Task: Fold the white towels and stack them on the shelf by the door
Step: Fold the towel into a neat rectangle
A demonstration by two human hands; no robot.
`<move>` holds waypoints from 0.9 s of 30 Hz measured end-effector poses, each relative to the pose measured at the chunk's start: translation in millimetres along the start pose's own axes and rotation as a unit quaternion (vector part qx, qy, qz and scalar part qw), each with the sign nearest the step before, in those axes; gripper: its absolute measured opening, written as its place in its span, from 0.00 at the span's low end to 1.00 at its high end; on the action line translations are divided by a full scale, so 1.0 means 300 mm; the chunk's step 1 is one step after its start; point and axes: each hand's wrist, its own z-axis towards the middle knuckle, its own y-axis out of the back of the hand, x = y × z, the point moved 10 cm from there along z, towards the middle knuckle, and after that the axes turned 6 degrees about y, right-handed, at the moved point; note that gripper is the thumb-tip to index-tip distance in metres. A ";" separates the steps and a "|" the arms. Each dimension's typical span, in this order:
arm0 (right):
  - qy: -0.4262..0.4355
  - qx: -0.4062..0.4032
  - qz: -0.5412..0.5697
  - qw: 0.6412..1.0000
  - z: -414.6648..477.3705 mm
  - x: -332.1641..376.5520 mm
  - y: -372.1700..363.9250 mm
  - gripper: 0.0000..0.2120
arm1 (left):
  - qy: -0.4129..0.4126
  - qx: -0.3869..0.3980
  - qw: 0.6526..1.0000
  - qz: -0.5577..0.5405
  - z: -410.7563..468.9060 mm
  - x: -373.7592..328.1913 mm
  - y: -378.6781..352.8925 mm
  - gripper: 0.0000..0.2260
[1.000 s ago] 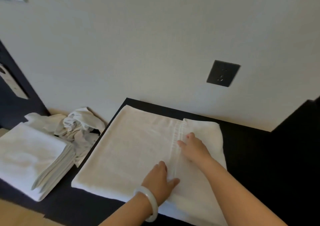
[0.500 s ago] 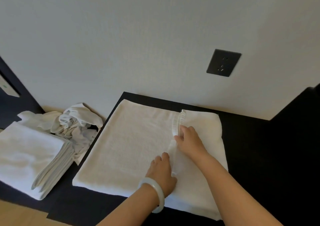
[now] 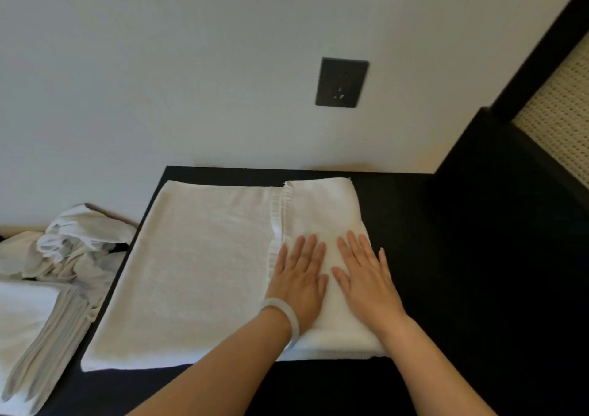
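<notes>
At the far left sits a stack of folded towels (image 3: 28, 326), with a crumpled heap of white cloth (image 3: 79, 249) just behind it, against the wall. Next comes the towel (image 3: 197, 272) being folded. It lies flat on the dark table (image 3: 462, 288), its far edge near the wall, and a ruffled hem (image 3: 278, 224) runs front to back across it, splitting it into a wide left part and a narrower right part. The left hand (image 3: 299, 277) (a pale bangle (image 3: 288, 323) on its wrist) lies palm down on the narrower part just right of the hem, fingers straight and slightly spread, holding nothing. The right hand (image 3: 366, 277) rests flat just beside it, apart from it, fingers likewise straight, with the little finger at the towel's right edge. Above the hands, on the wall, is a dark socket (image 3: 341, 83).
</notes>
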 end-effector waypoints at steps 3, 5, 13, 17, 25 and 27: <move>-0.003 0.019 0.084 0.996 -0.014 -0.006 0.003 0.29 | 0.000 -0.007 1.000 -0.008 -0.005 0.000 0.007 0.32; -0.036 0.001 0.232 0.972 -0.042 -0.026 0.040 0.26 | 0.005 0.006 1.000 -0.005 -0.013 0.001 0.029 0.28; -0.173 0.106 0.308 0.929 -0.444 -0.176 -0.018 0.40 | -0.079 0.081 0.994 -0.005 -0.126 -0.056 -0.016 0.34; -0.160 -0.023 0.298 0.941 -0.449 -0.101 0.004 0.36 | -0.103 0.084 0.991 0.003 -0.130 -0.057 -0.036 0.44; -0.125 -0.105 0.171 0.972 -0.443 -0.025 0.089 0.24 | -0.101 0.069 0.993 -0.003 -0.122 -0.060 -0.031 0.37; -0.095 -0.091 0.113 0.985 -0.456 -0.032 0.102 0.22 | -0.107 0.046 0.993 0.014 -0.128 -0.055 -0.034 0.37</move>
